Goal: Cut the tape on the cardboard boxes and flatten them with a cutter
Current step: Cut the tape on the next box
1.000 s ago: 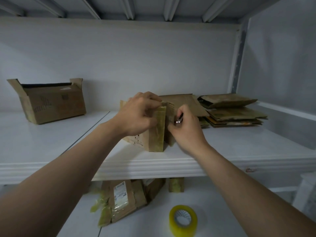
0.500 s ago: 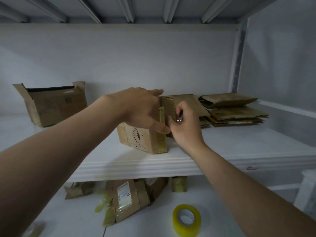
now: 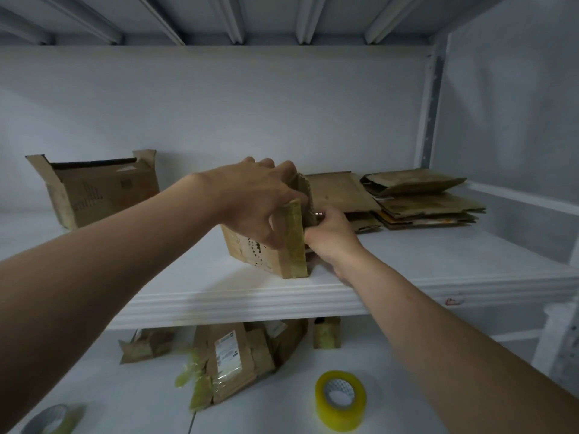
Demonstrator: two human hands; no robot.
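A small brown cardboard box [image 3: 266,261] with yellowish tape down its near corner stands on the white shelf [image 3: 282,296]. My left hand [image 3: 257,202] grips the box from above, fingers over its top edge and thumb on the taped corner. My right hand [image 3: 332,236] is at the box's right side, curled round a cutter [image 3: 319,214]; only a small metal end shows above the fist. The blade is hidden behind the box flap.
An open cardboard box [image 3: 100,189] sits at the shelf's left. Flattened boxes [image 3: 416,198] are piled at the back right. On the lower shelf lie crumpled cardboard [image 3: 232,361], a yellow tape roll [image 3: 340,400] and a grey tape roll [image 3: 47,418].
My left hand has shifted its hold on the box top. My right hand with the cutter has moved lower along the box's right side. The view has tilted slightly.
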